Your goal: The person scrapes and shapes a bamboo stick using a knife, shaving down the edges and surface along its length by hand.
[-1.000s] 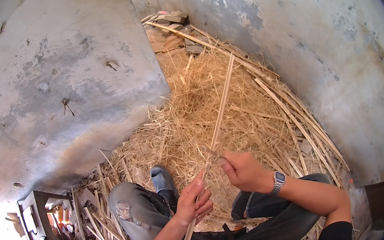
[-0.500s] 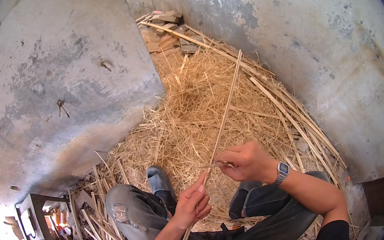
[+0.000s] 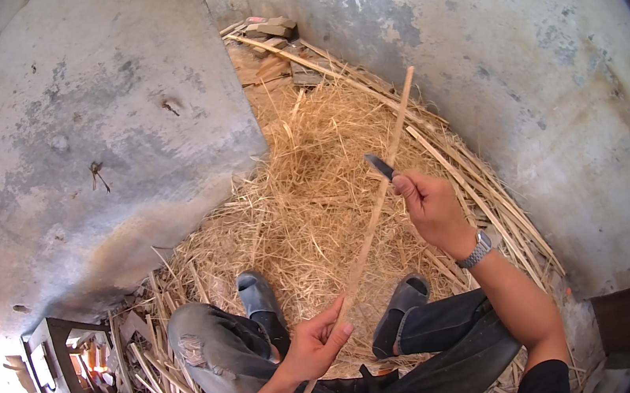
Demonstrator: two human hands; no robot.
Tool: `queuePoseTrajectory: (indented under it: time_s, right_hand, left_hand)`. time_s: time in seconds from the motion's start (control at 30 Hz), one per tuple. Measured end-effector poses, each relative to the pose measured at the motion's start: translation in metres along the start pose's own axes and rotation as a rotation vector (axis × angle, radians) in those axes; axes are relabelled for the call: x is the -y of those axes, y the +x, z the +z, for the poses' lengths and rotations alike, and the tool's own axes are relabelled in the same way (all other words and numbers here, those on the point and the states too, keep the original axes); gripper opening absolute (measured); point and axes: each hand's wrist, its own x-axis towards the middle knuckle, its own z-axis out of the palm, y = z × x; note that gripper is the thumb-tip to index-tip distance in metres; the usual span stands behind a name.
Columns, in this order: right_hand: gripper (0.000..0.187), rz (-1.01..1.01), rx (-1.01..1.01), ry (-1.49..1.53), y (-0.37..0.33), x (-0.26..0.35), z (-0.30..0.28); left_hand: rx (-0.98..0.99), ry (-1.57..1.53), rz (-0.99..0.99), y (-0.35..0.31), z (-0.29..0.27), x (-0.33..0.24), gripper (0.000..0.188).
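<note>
A long, pale strip of wood or bamboo slants across the view, from my lap up toward the far right wall. My left hand is closed round its lower part, thumb on top. My right hand, with a watch at the wrist, grips a small dark-bladed knife. The blade lies against or just over the upper part of the strip; contact is hard to make out. Most of the knife's handle is hidden in my fist.
Thin shavings cover the floor before my feet. Long strips lie along the right wall. At the left are a concrete slab, a dark frame and more sticks. Wood blocks are piled at the back.
My right hand has moved up and away along the strip, and the knife blade now shows clearly. The strip's far end has swung to the right. My left hand keeps its hold.
</note>
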Motion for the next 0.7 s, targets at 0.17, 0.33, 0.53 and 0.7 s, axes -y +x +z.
queuePoseTrajectory:
  time_s: [0.17,0.33,0.53,0.7]
  right_hand:
    - [0.038,-0.038,-0.143,-0.102,0.015,-0.007,-0.015]
    - [0.036,-0.045,-0.058,-0.012,-0.001,0.007,0.002]
    - [0.032,-0.104,0.089,0.009,-0.025,0.021,0.026]
    - [0.03,-0.21,0.307,0.11,-0.069,0.044,0.05]
  left_hand:
    - [0.06,-0.019,0.052,0.0,0.006,-0.002,0.058]
    - [0.036,-0.102,0.06,0.001,0.001,-0.001,0.057]
    - [-0.082,-0.101,0.069,0.003,-0.002,-0.002,0.056]
    - [-0.112,-0.092,0.072,0.007,-0.007,-0.009,0.056]
